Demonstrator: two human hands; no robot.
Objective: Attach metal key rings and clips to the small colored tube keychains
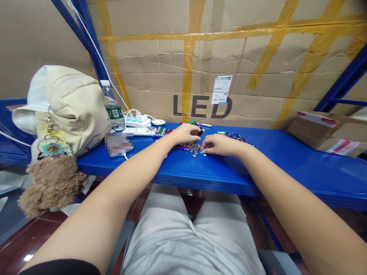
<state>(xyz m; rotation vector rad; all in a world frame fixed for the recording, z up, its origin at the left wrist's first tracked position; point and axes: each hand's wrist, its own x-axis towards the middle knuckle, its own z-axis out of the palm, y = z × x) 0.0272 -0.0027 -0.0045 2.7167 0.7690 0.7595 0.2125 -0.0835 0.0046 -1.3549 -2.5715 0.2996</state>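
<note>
My left hand (185, 134) hovers over a pile of small coins (195, 147), its fingers curled round a small dark object (201, 132) whose kind I cannot make out. To the right of the pile, my right hand (219, 145) rests low with bent fingers pressed together at the coins' edge. Small silvery discs (203, 154) lie by its fingertips; whether one is pinched there is hidden. A purple pen (181, 148) lies left of the coins, partly under my left hand. More shiny, coloured pen-like items (235, 136) lie behind my right hand.
A cream backpack (77, 103) with a brown plush charm (53, 183) stands at the left of the blue table (275, 160). Near it are a water bottle (114, 110), a power strip (137, 121) and a phone (119, 144). Cardboard boxes (327, 130) sit at the right.
</note>
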